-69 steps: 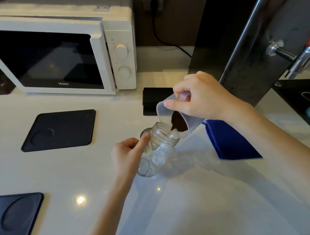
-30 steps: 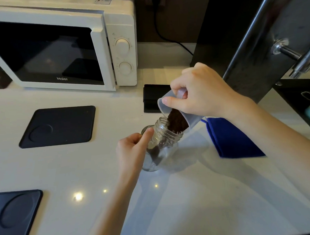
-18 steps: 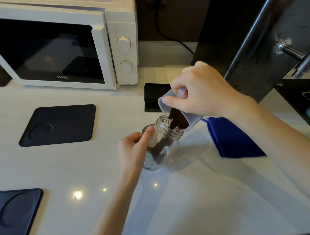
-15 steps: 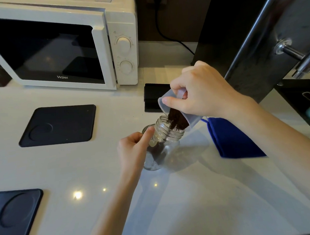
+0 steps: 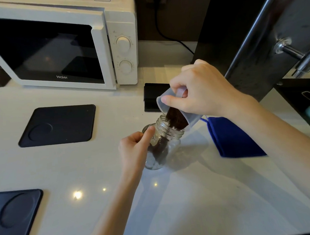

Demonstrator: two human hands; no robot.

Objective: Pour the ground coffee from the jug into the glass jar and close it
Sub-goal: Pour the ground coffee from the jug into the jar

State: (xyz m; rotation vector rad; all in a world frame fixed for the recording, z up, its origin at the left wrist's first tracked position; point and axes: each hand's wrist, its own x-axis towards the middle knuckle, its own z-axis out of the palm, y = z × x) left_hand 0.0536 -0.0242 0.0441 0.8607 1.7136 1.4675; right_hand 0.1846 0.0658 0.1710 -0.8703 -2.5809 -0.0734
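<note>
My right hand [image 5: 201, 91] is clamped around the jug [image 5: 177, 107], thumb along its rim, holding it steeply tipped so its lip sits just over the mouth of the jar [image 5: 162, 144]. My left hand [image 5: 134, 150] grips the jar's side, forefinger up near the neck, and leans the jar toward the jug. The coffee [image 5: 176, 119] is a dark clump sliding down the jug's wall, with a share already banked inside the jar.

To do this well I would keep the lip inside the ring of the jar's mouth and raise the tilt slowly, since the grounds look clumpy and may drop all at once. Tapping the jug would probably free what clings. The jar should stay pinned, as its base looks partly lifted off the surface [image 5: 190, 196].

The jug is cloudy, thin plastic, a tapered cup shape. The jar is clear glass, round, with a threaded neck. The surface is glossy and pale. A folded blue cloth [image 5: 234, 140] lies near the jar. I cannot see the lid.
</note>
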